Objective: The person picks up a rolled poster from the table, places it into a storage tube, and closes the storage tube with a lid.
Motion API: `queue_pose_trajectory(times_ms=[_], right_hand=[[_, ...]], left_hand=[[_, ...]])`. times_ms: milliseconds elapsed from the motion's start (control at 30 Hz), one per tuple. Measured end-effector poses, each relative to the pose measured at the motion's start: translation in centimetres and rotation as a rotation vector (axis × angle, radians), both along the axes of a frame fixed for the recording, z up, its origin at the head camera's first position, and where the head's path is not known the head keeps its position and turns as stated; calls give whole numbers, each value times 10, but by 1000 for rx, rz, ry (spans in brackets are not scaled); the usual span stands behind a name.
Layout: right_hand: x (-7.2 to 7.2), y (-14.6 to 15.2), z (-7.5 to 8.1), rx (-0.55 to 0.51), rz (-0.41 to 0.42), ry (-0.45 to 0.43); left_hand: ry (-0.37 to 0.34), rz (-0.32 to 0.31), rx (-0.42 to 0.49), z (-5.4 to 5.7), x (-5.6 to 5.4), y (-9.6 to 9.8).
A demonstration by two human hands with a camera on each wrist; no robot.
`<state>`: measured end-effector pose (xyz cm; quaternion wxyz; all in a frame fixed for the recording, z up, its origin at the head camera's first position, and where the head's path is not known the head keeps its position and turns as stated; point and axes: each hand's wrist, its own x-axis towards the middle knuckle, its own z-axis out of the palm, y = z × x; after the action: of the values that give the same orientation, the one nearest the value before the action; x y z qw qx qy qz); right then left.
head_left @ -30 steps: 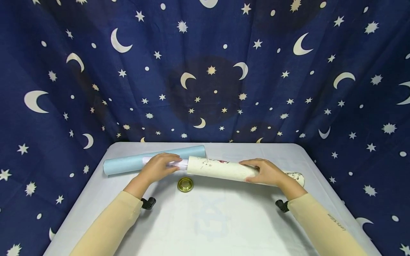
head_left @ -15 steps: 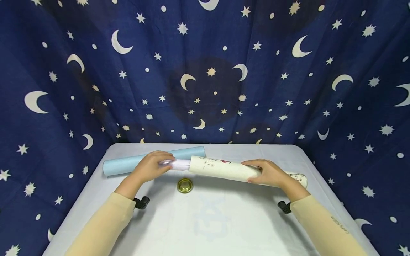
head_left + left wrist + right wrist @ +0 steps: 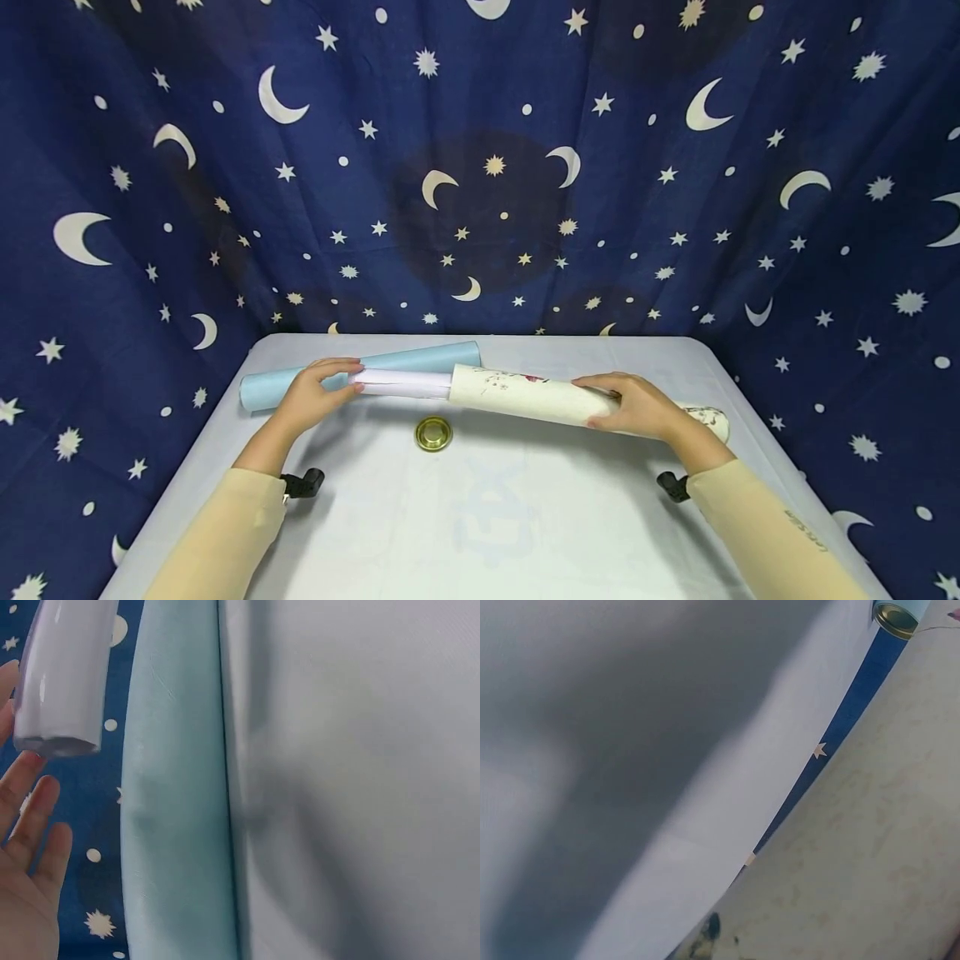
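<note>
My left hand [image 3: 318, 393] pinches the outer left end of a whitish rolled sheet of paper [image 3: 401, 383] between thumb and fingers. The roll's other end is inside a cream cardboard tube [image 3: 517, 396] printed with flowers. In the left wrist view the paper roll [image 3: 64, 682] shows its glossy side and end, and the lower fingers of the left hand [image 3: 30, 832] are spread off it. My right hand [image 3: 641, 406] grips the cream tube around its right part, above the table. The right wrist view has the cream tube [image 3: 870, 817] close up, with that hand out of frame.
A light blue tube [image 3: 442, 357] lies behind the paper roll, its gold metal end [image 3: 896, 621] visible in the right wrist view. On the white-covered table [image 3: 495, 517], a round gold lid [image 3: 433, 434] sits in front. A dark blue star-patterned curtain [image 3: 480, 183] surrounds the table.
My left hand has moved left with the paper roll, so a longer stretch of it shows outside the cream tube. My right hand and the tube have shifted slightly right.
</note>
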<state>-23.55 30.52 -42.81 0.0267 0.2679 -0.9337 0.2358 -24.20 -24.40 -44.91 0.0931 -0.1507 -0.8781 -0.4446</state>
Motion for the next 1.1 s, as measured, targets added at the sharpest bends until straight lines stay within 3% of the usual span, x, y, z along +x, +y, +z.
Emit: queue_pose_trajectory(times_ms=[100,233,567,1100], right_hand=[[0,0,-1,-3,4,-3],[1,0,-2,-7,6,-1],[1,-2,0,-7,11,20],[2,-7,-1,2,18,16]], left_hand=[[-75,18,36,-3,0,-2],[-101,16,87,-6,-1,-3],[-64,-30,233,-9,0,2],[-96,-54,271,-12,1,20]])
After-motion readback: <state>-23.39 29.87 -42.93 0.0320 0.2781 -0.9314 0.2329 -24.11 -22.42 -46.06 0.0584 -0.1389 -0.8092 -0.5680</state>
